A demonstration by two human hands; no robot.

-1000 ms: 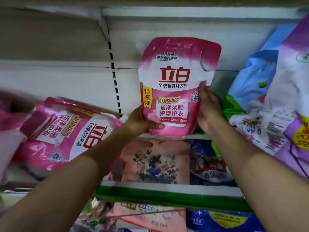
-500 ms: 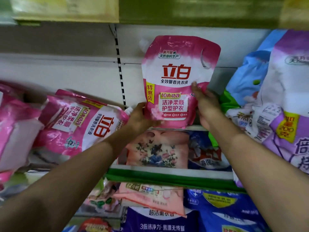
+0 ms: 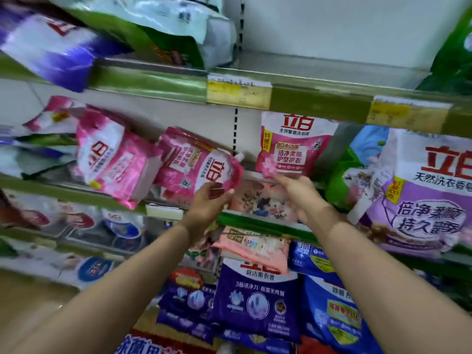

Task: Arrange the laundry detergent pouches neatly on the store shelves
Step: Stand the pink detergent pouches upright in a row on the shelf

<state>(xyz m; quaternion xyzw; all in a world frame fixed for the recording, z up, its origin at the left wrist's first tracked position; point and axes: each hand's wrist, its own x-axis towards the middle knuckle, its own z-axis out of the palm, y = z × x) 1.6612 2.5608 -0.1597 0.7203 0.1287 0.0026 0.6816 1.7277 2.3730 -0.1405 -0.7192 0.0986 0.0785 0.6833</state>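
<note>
A pink detergent pouch point(image 3: 293, 146) stands upright on the middle shelf point(image 3: 178, 206), its top hidden behind the price rail. My right hand point(image 3: 297, 191) is just below it, fingertips touching its bottom edge. Left of it a second pink pouch point(image 3: 201, 164) lies tilted with its spout pointing up and right. My left hand point(image 3: 210, 200) is cupped at this pouch's lower corner, fingers and thumb loosely curved and touching it. A third pink pouch point(image 3: 112, 159) leans further left.
A large purple-and-white bag point(image 3: 424, 195) and a green and a blue bag crowd the right side. A floral pink pack point(image 3: 263, 200) lies under the upright pouch. Purple and blue bags point(image 3: 255, 297) fill the shelves below. The shelf above point(image 3: 319, 65) holds bags at both ends.
Both hands let go of the upright pouch, which now stands alone. My left hand moved left to the tilted pouch, my right hand dropped below the upright one. The view pulled back and tilted up.
</note>
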